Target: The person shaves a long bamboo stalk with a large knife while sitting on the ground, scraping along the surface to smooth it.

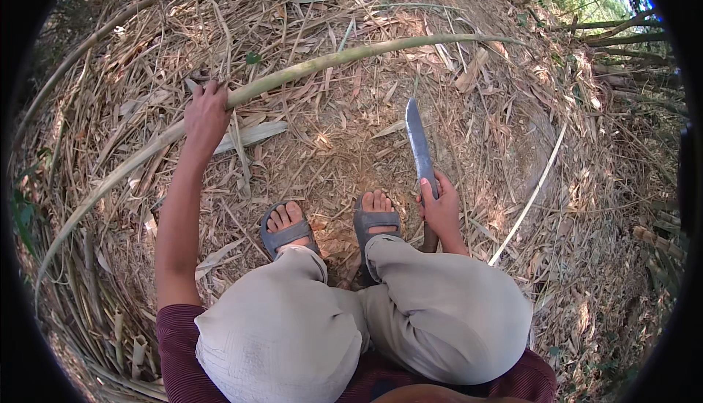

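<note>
Left hand: fingers curled round the long greenish stalk, seemingly to steady it.
Stalk: out in front of the sandals, reaching past the hand both ways over the leaf-strewn ground.
Right hand: fingers wrapped about the knife close behind its blade, thumb laid forward, probably for control.
Knife: tip pointing away from the body, which likely keeps it clear of the knees.
</note>
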Available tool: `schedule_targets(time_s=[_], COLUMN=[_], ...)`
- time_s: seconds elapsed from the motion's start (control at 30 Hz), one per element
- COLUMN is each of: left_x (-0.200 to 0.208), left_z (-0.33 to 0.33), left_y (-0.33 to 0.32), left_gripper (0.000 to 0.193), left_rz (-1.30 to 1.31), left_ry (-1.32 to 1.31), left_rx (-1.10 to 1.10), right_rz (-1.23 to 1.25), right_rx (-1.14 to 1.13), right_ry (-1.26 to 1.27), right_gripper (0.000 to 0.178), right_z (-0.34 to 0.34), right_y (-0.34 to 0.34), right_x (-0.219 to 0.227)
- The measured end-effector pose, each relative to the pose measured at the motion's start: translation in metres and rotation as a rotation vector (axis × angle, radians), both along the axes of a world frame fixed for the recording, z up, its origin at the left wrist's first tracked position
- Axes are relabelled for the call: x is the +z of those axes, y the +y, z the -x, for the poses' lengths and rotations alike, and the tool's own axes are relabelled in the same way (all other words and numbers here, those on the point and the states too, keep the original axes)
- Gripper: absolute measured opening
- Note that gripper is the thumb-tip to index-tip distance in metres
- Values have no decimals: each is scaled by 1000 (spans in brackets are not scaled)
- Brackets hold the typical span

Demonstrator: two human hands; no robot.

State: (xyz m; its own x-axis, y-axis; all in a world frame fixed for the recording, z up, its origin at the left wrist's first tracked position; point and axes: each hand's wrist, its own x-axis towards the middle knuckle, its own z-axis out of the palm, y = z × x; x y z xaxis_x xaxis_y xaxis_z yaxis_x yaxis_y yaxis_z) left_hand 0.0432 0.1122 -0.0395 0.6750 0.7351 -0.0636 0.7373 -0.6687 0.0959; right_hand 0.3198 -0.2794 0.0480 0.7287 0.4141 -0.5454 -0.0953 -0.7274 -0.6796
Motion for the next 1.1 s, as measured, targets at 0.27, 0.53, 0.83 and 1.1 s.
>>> schedule_targets(time_s=[0.27, 0.53, 0.83, 1.1], left_x=[46, 45, 47, 96], left_z=[119, 154, 121, 107], left_y=[-54, -107, -36, -57], left_gripper=[23, 33, 43, 26], left_rz=[-60, 90, 1644, 985], left_ry=[28, 102, 542, 238], left_rx=[85, 85, 363, 155], right_rz=[-237, -196, -17, -179], right_rx=[12, 148, 215, 102], right_ry=[-20, 32, 10, 88], right_gripper=[41, 37, 40, 39], right_z=[-7, -20, -9, -39], right_y=[33, 62, 56, 58], right_x=[19, -22, -31, 5])
